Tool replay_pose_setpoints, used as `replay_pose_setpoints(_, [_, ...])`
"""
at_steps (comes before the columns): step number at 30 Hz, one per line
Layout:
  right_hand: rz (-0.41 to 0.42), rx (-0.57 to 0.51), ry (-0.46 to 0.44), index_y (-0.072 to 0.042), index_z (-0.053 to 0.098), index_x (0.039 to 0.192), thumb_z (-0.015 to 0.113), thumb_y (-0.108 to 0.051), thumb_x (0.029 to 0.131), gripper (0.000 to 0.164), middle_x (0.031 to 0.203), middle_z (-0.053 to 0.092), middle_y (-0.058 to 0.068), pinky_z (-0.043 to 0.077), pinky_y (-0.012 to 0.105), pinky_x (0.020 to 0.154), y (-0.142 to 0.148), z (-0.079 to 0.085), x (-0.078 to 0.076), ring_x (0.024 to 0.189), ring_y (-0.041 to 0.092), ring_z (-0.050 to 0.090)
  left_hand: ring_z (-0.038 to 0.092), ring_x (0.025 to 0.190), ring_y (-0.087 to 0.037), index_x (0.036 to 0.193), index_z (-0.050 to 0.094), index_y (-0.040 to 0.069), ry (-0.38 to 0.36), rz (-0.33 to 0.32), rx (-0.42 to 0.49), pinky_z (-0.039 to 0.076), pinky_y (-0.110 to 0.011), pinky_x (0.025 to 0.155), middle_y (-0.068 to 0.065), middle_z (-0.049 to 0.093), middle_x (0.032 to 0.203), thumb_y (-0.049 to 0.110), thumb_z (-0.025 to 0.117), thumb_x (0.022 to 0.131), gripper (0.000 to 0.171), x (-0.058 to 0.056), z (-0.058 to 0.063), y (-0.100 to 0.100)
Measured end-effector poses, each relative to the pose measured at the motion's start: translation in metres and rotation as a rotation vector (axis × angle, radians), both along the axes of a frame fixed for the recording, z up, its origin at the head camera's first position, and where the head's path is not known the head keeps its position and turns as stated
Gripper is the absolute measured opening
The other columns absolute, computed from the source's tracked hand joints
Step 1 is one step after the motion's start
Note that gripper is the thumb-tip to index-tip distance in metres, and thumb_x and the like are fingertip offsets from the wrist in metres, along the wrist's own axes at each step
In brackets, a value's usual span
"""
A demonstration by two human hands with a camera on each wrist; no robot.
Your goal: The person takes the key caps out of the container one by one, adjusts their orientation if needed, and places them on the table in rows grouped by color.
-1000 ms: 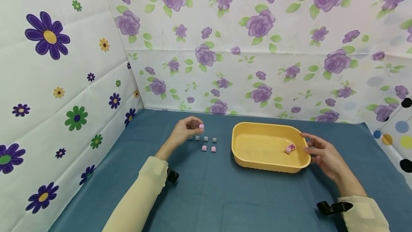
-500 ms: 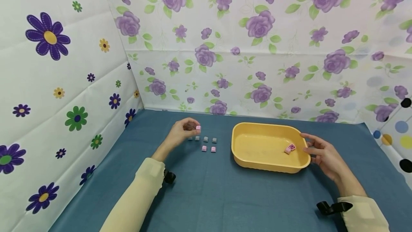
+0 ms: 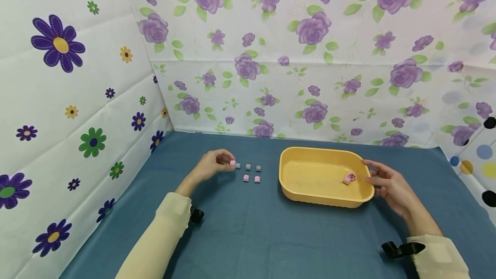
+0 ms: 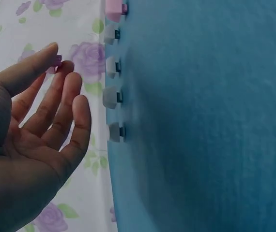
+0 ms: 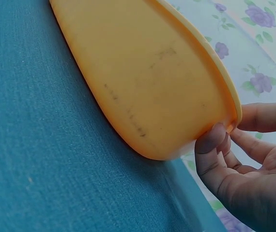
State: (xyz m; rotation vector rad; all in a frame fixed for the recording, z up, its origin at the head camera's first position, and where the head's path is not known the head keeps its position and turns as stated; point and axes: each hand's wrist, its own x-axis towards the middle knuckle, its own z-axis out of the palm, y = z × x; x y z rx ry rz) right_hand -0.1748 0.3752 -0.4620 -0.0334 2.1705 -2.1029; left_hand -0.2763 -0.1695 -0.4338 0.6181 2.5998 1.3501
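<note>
In the head view my left hand (image 3: 211,166) pinches a pink keycap (image 3: 233,164) between thumb and fingertips. Just beside it is a row of white-grey keycaps (image 3: 248,167). Two pink keycaps (image 3: 246,178) form a shorter row on the near side. The left wrist view has the held pink keycap (image 4: 54,65) mostly covered by the fingers, and several white keycaps (image 4: 111,97) lined up past the hand (image 4: 46,121). My right hand (image 3: 393,189) grips the right end of a yellow tray (image 3: 321,199), thumb and fingers around its rim, as the right wrist view confirms.
Two pink keycaps (image 3: 348,178) lie inside the tray at its right, one turned over. A blue-green cloth (image 3: 286,236) covers the table. Flowered sheets (image 3: 248,20) stand up behind and at the left.
My left hand has moved left and then down toward the table with the pink keycap, now at the left end of the white row. The right hand and tray stay put.
</note>
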Motion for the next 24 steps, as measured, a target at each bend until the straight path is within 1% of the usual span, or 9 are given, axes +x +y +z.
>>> replay_pose_setpoints(3, [0.000, 0.006, 0.001, -0.012, 0.043, 0.159, 0.060, -0.006, 0.106, 0.055, 0.107, 0.049, -0.001, 0.059, 0.029, 0.072, 0.000, 0.000, 0.000, 0.086, 0.016, 0.056, 0.065, 0.089, -0.021, 0.113, 0.074, 0.009, -0.023, -0.017, -0.026, 0.052, -0.035, 0.080, -0.004, 0.072, 0.101, 0.014, 0.080, 0.094, 0.021, 0.001, -0.003, -0.002])
replay_pose_setpoints(5, [0.001, 0.006, -0.001, -0.012, 0.043, 0.159, 0.060, -0.006, 0.106, 0.056, 0.107, 0.049, 0.000, 0.059, 0.029, 0.072, 0.001, 0.000, 0.000, 0.087, 0.016, 0.056, 0.064, 0.088, -0.021, 0.111, 0.075, 0.009, -0.030, -0.021, -0.038, 0.052, -0.035, 0.078, -0.003, 0.070, 0.099, 0.014, 0.081, 0.093, 0.020, 0.002, -0.005, -0.003])
replay_pose_setpoints(9, [0.000, 0.004, -0.005, -0.012, 0.043, 0.159, 0.060, -0.007, 0.106, 0.056, 0.108, 0.050, 0.000, 0.060, 0.030, 0.073, 0.000, 0.000, 0.000, 0.088, 0.015, 0.057, 0.061, 0.080, -0.019, 0.108, 0.075, 0.007, -0.024, -0.035, -0.073, 0.049, -0.033, 0.070, -0.004, 0.067, 0.094, 0.009, 0.082, 0.092, 0.018, 0.002, -0.009, -0.003])
replay_pose_setpoints(12, [-0.003, 0.001, -0.006, -0.012, 0.043, 0.159, 0.061, -0.007, 0.106, 0.056, 0.108, 0.049, 0.000, 0.059, 0.029, 0.072, 0.000, 0.001, 0.000, 0.088, 0.015, 0.057, 0.057, 0.077, -0.017, 0.108, 0.076, 0.005, -0.023, -0.047, -0.108, 0.048, -0.031, 0.067, -0.004, 0.066, 0.091, 0.007, 0.082, 0.091, 0.018, 0.003, -0.011, 0.000])
replay_pose_setpoints(19, [-0.008, 0.001, -0.009, -0.013, 0.044, 0.158, 0.062, -0.009, 0.105, 0.056, 0.108, 0.049, 0.000, 0.059, 0.029, 0.072, -0.001, 0.002, 0.000, 0.089, 0.015, 0.056, 0.056, 0.076, -0.016, 0.104, 0.076, 0.009, -0.027, -0.043, -0.181, 0.047, -0.030, 0.068, -0.002, 0.066, 0.088, 0.009, 0.083, 0.090, 0.016, 0.008, -0.015, 0.007])
replay_pose_setpoints(24, [-0.005, -0.007, -0.005, -0.012, 0.044, 0.158, 0.061, -0.006, 0.106, 0.056, 0.107, 0.049, 0.000, 0.060, 0.028, 0.072, -0.002, 0.002, 0.000, 0.087, 0.014, 0.057, 0.056, 0.073, -0.015, 0.104, 0.075, 0.010, -0.027, -0.027, -0.202, 0.046, -0.031, 0.067, -0.002, 0.064, 0.085, 0.009, 0.082, 0.091, 0.014, 0.008, -0.019, 0.011])
